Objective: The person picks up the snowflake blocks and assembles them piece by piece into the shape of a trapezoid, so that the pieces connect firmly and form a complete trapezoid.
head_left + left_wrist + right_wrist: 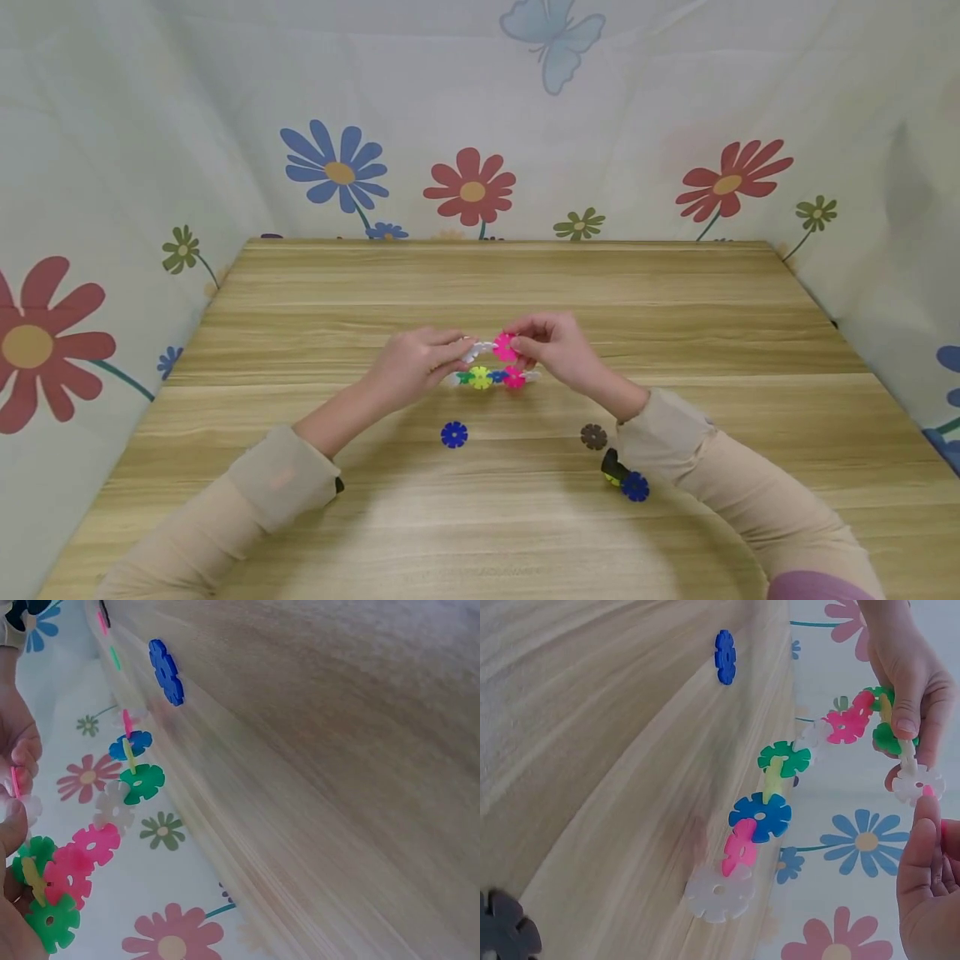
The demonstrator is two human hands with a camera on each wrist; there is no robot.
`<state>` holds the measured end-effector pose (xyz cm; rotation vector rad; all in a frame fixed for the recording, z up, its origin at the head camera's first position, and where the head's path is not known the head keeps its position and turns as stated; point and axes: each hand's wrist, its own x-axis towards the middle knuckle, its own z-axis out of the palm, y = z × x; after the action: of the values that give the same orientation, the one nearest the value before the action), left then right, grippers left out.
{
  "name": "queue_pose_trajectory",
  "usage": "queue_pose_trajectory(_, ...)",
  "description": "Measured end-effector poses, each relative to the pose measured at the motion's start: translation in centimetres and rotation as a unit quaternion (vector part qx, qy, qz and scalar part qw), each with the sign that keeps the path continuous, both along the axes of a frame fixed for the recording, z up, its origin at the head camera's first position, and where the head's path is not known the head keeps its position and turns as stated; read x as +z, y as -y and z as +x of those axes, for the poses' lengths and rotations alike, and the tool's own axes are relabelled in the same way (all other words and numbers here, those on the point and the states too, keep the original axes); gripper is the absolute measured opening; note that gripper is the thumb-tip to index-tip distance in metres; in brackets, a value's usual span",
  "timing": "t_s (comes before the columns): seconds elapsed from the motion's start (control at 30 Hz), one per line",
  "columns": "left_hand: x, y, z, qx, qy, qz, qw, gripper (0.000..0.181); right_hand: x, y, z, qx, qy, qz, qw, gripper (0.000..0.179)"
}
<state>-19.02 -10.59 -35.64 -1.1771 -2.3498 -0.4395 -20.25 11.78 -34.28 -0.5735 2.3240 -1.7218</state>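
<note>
A chain of interlocking plastic snowflake discs (759,816) doubles back on itself between the two hands. Its lower row, with white, pink, blue, yellow and green discs, runs just above the tabletop. My left hand (416,367) grips the upper part, thumb and fingers around green, yellow and white discs (34,877). Between the thumb and fingertips of my right hand (561,352) is a pink snowflake disc (505,347), right at the edge of a white disc (918,784) in the chain. Much of that pink disc is hidden by the right fingers in the right wrist view.
A loose blue disc (453,434) lies on the wooden table (480,533) in front of the chain. Toward the right sleeve are a dark grey disc (593,437) and another blue disc (635,487), beside a black object (614,463). Flower-printed cloth (600,150) surrounds the table.
</note>
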Motion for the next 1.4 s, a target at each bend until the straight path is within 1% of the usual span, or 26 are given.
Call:
queue_pose_trajectory(0.27,-0.3,0.1,0.0,-0.008,-0.021,-0.004,0.9997,0.029,-0.1,0.3,0.1,-0.007,0.021,-0.006,0.9997,0.017)
queue_pose_trajectory(0.47,-0.4,0.0,0.0,-0.023,-0.049,0.000,0.9985,0.030,-0.2,0.5,0.1,-0.007,0.036,-0.008,0.9993,0.017)
queue_pose_trajectory(0.53,-0.5,-0.1,0.0,-0.027,-0.051,0.001,0.9983,0.030,-0.3,0.5,0.1,-0.007,0.040,-0.010,0.9991,0.017)
queue_pose_trajectory(0.57,-0.5,-0.2,0.0,-0.028,-0.048,0.002,0.9985,0.031,-0.3,0.5,0.1,-0.007,0.040,-0.011,0.9991,0.018)
queue_pose_trajectory(0.67,-0.4,-0.3,-0.1,-0.022,-0.022,-0.001,0.9995,0.031,-0.4,0.4,0.1,-0.008,0.040,-0.016,0.9991,0.019)
queue_pose_trajectory(0.8,-0.2,-0.6,-0.1,0.007,0.029,-0.022,0.9993,0.037,-0.5,0.3,-0.2,-0.006,0.043,-0.016,0.9989,0.021)
queue_pose_trajectory(0.87,0.0,-0.7,-0.2,0.024,0.049,-0.031,0.9980,0.041,-0.3,0.4,-0.3,-0.008,0.049,-0.011,0.9987,0.022)
queue_pose_trajectory(0.93,0.1,-0.8,-0.2,0.035,0.064,-0.035,0.9967,0.044,-0.2,0.5,-0.5,-0.010,0.057,-0.006,0.9983,0.023)
queue_pose_trajectory(1.03,0.1,-0.8,-0.3,0.036,0.074,-0.033,0.9961,0.046,0.1,0.8,-0.7,-0.013,0.065,0.001,0.9978,0.023)
queue_pose_trajectory(1.27,-0.2,-0.8,-0.6,0.018,0.076,-0.024,0.9967,0.044,0.1,1.4,-1.1,0.001,0.071,-0.013,0.9974,0.027)
queue_pose_trajectory(1.4,-0.3,-0.4,-0.8,0.029,0.094,-0.025,0.9949,0.045,0.0,1.4,-1.1,0.002,0.068,-0.019,0.9975,0.030)
